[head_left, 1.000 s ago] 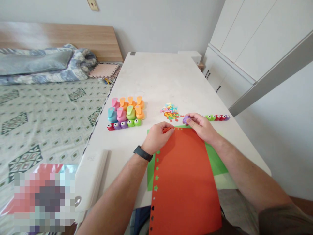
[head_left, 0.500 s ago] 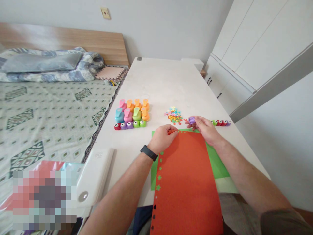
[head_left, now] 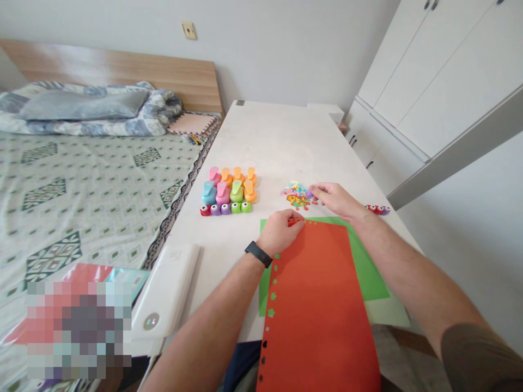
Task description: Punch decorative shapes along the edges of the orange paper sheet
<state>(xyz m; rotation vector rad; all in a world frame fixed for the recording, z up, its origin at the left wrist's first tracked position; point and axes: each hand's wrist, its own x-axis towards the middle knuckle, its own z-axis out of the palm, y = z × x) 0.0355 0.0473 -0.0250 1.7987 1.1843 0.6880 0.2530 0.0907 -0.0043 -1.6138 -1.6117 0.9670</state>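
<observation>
My left hand (head_left: 281, 231) is closed on the top left corner of an orange paper sheet (head_left: 318, 305) with punched shapes along its left and top edges. Under it lies a green sheet (head_left: 363, 261). My right hand (head_left: 333, 198) pinches a small purple punch (head_left: 309, 194) over a pile of colourful paper cut-outs (head_left: 297, 195). A black band circles my left wrist.
A cluster of coloured craft punches (head_left: 229, 190) stands left of the pile, and a short row of small punches (head_left: 378, 209) lies right of my arm on the white table (head_left: 278, 141). A white device (head_left: 165, 296) rests at the table's near left. A bed is on the left.
My right hand has carried the purple punch from the orange sheet's top edge up and left to the cut-out pile. The left hand stays on the sheet's corner.
</observation>
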